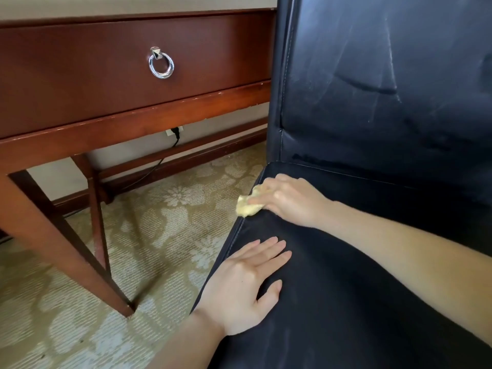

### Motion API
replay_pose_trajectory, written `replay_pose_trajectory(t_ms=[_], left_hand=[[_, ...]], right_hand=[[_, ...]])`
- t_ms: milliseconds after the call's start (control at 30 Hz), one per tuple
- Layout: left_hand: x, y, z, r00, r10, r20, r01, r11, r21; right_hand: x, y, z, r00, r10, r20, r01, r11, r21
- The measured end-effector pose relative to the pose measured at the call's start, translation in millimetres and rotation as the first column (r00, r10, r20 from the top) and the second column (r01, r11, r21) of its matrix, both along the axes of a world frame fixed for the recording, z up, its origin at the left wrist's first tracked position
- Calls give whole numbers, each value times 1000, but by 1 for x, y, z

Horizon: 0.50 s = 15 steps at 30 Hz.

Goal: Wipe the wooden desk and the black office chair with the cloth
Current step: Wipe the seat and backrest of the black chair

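Hands: right hand (290,202) clutches yellow cloth (247,207) at black chair seat (346,288) edge, wiping; left hand (246,284) lies flat, fingers straight, likely steadying seat.

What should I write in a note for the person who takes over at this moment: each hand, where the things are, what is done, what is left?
Left hand: open, flat on the seat of the chair, near its left edge.
Right hand: fingers curled on the yellow cloth, pressing it on the seat's left edge.
Desk: stands left of the chair; no hand touches it.
Done: cannot tell; the backrest shows pale streaks.
Left: probably finish the seat, then check the backrest and the desk.
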<state>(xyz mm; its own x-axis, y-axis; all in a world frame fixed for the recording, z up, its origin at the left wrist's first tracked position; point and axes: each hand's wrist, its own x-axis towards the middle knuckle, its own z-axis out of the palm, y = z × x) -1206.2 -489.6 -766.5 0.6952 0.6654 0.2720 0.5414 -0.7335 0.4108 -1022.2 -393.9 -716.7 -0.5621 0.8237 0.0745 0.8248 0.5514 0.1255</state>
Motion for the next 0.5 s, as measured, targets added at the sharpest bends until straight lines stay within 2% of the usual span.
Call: replay_pose_trajectory(t_ms=[133,233,367,433,500], left_hand=[[0,1,-3,1000,1,23,-1,1000,-7],[0,3,-5,999,-3,32,3,1000,3],[0,6,-7,999,-10,33,10,1000,10],[0,8,-6,999,-4,35,4,1000,11],[0,9,-7,999,0,34,0,1000,13]], right_hand=[[12,44,-1,966,-257,12,255,963,86],[17,67,-7,921,-382,-73,388,915,106],[19,85,-15,801,-572,-178,593,799,100],[10,88,-17,753,-632,-184,653,751,98],[1,85,-17,774,-614,-154,631,768,109]])
